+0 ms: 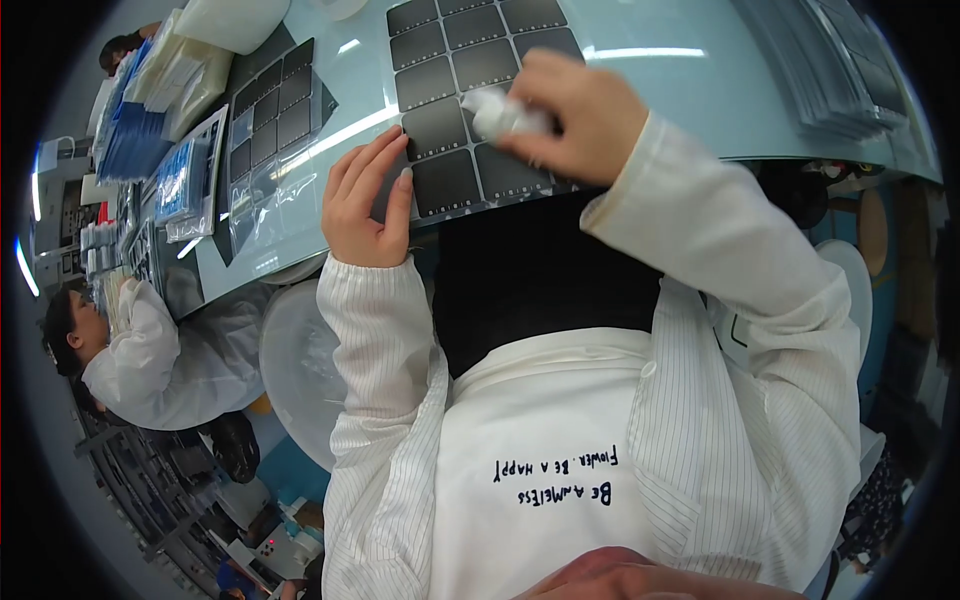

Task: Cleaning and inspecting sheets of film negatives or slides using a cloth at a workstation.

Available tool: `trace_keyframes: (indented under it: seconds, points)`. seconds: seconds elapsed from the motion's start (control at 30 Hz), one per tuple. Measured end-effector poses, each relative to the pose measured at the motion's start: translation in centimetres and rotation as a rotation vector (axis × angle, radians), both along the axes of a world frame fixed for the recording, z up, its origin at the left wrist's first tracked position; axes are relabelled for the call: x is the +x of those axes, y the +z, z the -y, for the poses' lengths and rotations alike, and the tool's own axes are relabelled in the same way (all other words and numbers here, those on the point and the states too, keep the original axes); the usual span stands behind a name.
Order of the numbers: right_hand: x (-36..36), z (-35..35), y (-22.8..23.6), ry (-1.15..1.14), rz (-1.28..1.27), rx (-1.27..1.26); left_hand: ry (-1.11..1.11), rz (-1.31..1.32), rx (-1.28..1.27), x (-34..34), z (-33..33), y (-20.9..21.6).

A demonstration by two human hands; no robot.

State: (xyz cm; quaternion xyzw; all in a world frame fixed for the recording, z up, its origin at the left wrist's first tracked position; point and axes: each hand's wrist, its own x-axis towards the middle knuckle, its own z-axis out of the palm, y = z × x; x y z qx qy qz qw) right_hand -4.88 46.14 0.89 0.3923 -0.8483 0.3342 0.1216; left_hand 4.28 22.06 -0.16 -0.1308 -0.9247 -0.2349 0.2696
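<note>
A sheet of dark grey rounded panels [443, 182] in a grid lies on the glossy table in front of me, with a row of small light marks along the panels' lower edges. My left hand [362, 205] lies with its fingers stretched out at the sheet's left edge, fingertips touching it. Over the panels, my right hand [585, 112] is closed round a crumpled white cloth [492, 114]. That hand is smeared by motion, so whether the cloth presses on the surface is hard to tell.
Another dark panel sheet [268, 120] lies to the left on clear film. Farther left are blue film stacks [135, 135] and pale bags [200, 75]. Clear sheets [820, 70] are piled at the right. A seated co-worker [180, 350] is on the left, beside a translucent tub [300, 365].
</note>
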Motion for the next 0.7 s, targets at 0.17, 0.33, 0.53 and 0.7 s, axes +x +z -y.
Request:
trace_keyframes:
  seconds: [0.17,0.33,0.53,0.7]
  points:
    - [-4.1,-5.0,1.3,-0.242,-0.071,0.002,-0.044,-0.011,0.014,-0.4,-0.8,0.3]
    - [1.8,-1.6,-0.4,0.043,-0.024,-0.024,-0.015,0.006,-0.028,0.4,-0.4,0.4]
    - [-1.9,-6.0,0.6,-0.284,-0.043,-0.093,-0.055,-0.007,0.001,-0.1,-0.8,-0.2]
    - [-2.0,-5.6,1.7,-0.198,-0.1,-0.085,-0.025,-0.013,-0.004,0.1,-0.6,-0.2]
